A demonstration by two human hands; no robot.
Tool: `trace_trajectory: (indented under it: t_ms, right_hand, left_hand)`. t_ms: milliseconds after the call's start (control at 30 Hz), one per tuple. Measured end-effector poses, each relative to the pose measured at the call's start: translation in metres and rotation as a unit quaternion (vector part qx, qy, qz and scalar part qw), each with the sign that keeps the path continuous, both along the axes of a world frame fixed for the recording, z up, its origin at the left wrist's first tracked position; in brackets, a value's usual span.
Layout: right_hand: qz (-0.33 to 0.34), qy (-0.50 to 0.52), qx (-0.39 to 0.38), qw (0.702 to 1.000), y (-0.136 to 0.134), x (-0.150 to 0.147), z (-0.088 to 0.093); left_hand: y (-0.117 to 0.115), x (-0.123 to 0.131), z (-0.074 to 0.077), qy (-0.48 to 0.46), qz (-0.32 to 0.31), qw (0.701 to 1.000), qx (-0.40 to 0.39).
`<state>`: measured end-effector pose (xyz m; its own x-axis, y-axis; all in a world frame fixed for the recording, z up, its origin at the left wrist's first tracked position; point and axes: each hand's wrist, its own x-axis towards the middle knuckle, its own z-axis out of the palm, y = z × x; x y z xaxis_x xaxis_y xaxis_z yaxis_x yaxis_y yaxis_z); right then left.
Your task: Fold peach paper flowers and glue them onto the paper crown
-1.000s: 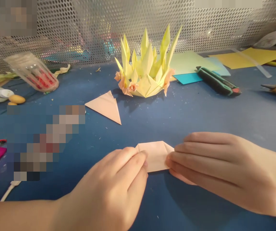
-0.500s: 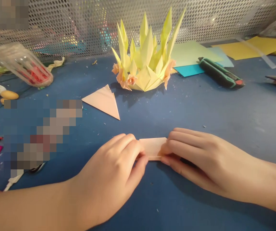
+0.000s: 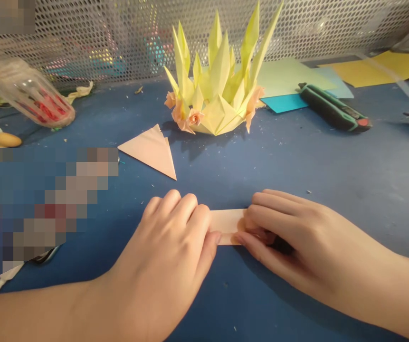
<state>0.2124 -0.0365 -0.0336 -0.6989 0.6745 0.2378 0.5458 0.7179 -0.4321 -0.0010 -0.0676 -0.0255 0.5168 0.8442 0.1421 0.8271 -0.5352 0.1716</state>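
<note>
A small folded strip of peach paper [image 3: 227, 225] lies flat on the blue table [image 3: 297, 161], pressed between both hands. My left hand [image 3: 170, 256] covers its left end with curled fingers, thumb on the paper's lower edge. My right hand [image 3: 290, 237] pinches the right end, fingers laid together over it. Only the middle of the paper shows. A peach paper triangle [image 3: 150, 151] lies beyond the hands, and behind it stands a yellow spiky origami piece [image 3: 218, 92] with small peach paper roses at its base.
A perforated metal screen [image 3: 83, 38] closes the back. Coloured paper sheets [image 3: 290, 80], a dark green cutter [image 3: 334, 113] and a clear ruler [image 3: 391, 76] lie at back right. A clear plastic container [image 3: 29, 92] with red bits lies tipped at back left. A blurred patch covers the left.
The paper went from a wider, pointed shape to a narrow flat strip. Both hands closed in over its ends and press it down.
</note>
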Motion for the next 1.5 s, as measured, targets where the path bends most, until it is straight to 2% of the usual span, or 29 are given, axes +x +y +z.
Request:
trace_trajectory:
  t_ms: [200, 467, 600, 767, 967, 1200, 1367, 1500]
  right_hand:
    - [-0.005, -0.003, -0.011, 1.0, -0.001, -0.001, 0.001]
    - [-0.023, -0.001, -0.034, 0.999, -0.001, -0.004, 0.003]
    - [-0.028, 0.004, -0.035, 0.999, 0.001, -0.005, 0.004]
    - [-0.036, 0.024, -0.027, 0.999, -0.001, -0.005, -0.002]
    - [-0.046, 0.02, -0.007, 0.999, -0.003, -0.005, -0.008]
    - [-0.047, 0.021, -0.023, 0.998, -0.003, -0.005, -0.004]
    - [-0.056, 0.025, -0.063, 0.996, -0.001, -0.003, 0.001]
    - [-0.058, 0.036, -0.069, 0.995, -0.002, -0.002, 0.002]
  left_hand:
    - [-0.003, -0.001, -0.008, -0.016, 0.018, 1.0, -0.007]
    - [0.001, -0.002, 0.0, -0.016, 0.018, 0.999, -0.049]
    - [-0.003, -0.002, -0.007, -0.014, 0.025, 0.999, -0.013]
    - [-0.005, -0.002, -0.012, 0.024, 0.004, 0.999, 0.029]
    - [-0.005, -0.003, -0.011, 0.015, 0.008, 1.0, 0.02]
    - [-0.007, -0.003, -0.011, 0.02, 0.011, 0.999, 0.032]
    - [-0.004, -0.002, -0.01, 0.035, 0.013, 0.999, 0.027]
    - [-0.006, -0.005, -0.01, 0.027, -0.01, 0.999, 0.016]
